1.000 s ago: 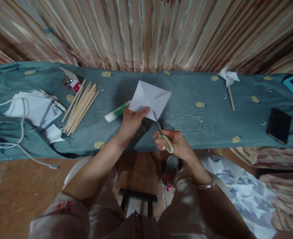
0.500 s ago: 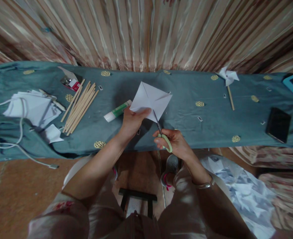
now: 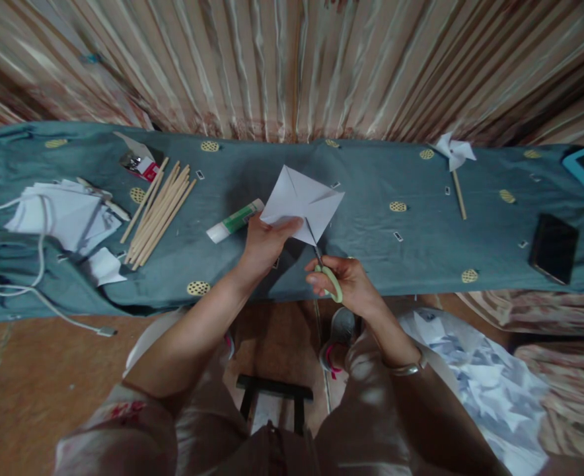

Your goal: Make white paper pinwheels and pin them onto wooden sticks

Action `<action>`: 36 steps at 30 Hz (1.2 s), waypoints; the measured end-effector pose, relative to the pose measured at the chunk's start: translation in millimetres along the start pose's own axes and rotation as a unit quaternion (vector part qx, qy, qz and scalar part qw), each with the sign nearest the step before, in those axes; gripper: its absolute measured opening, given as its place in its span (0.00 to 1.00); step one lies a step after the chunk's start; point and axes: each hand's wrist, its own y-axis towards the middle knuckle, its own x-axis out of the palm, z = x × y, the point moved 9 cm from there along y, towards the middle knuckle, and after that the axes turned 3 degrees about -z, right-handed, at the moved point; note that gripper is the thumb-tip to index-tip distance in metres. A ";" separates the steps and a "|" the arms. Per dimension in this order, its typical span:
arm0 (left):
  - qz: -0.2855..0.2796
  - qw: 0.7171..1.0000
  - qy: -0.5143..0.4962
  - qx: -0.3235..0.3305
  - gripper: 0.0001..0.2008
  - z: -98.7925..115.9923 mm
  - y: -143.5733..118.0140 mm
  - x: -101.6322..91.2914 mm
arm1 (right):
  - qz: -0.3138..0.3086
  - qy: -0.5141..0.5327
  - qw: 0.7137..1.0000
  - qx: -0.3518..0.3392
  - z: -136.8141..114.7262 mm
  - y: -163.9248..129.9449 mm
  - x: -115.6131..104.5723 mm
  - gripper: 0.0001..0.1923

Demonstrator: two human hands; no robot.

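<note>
Surface: blue-green cloth (image 3: pixel 401 244) covers your table, with a striped curtain (image 3: pixel 292 66) behind it.
Paper: you hold the creased white square (image 3: pixel 299 201) just above the cloth, straight ahead of you.
Left hand (image 3: pixel 262 244): your thumb and fingers pinch the paper's near corner.
Right hand (image 3: pixel 344 283): your fingers are closed through the green handles of the scissors (image 3: pixel 322 261).
Key relation: the paper lies beyond and slightly left of your right hand; the blades point up along a diagonal crease, tip in the near edge.
Blades: too thin to tell whether apart.
Nearby: glue stick (image 3: pixel 233 221) just left of the paper; wooden sticks (image 3: pixel 159 211) and paper stack (image 3: pixel 64 215) farther left; finished pinwheel (image 3: pixel 454 165) and phone (image 3: pixel 553 247) well right.
</note>
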 end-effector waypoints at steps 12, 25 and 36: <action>0.000 1.000 0.013 -0.006 0.11 -3.8 -0.1 -0.4 | -0.007 -0.011 1.000 -0.011 -2.5 0.3 0.8 0.25; -0.004 1.000 0.016 -0.011 0.09 -8.7 -1.2 -1.8 | -0.012 -0.027 0.999 -0.029 -3.9 1.3 0.4 0.24; -0.006 1.000 0.004 -0.006 0.11 -6.2 -1.6 -0.8 | -0.009 -0.024 0.999 -0.028 -1.5 1.9 0.1 0.23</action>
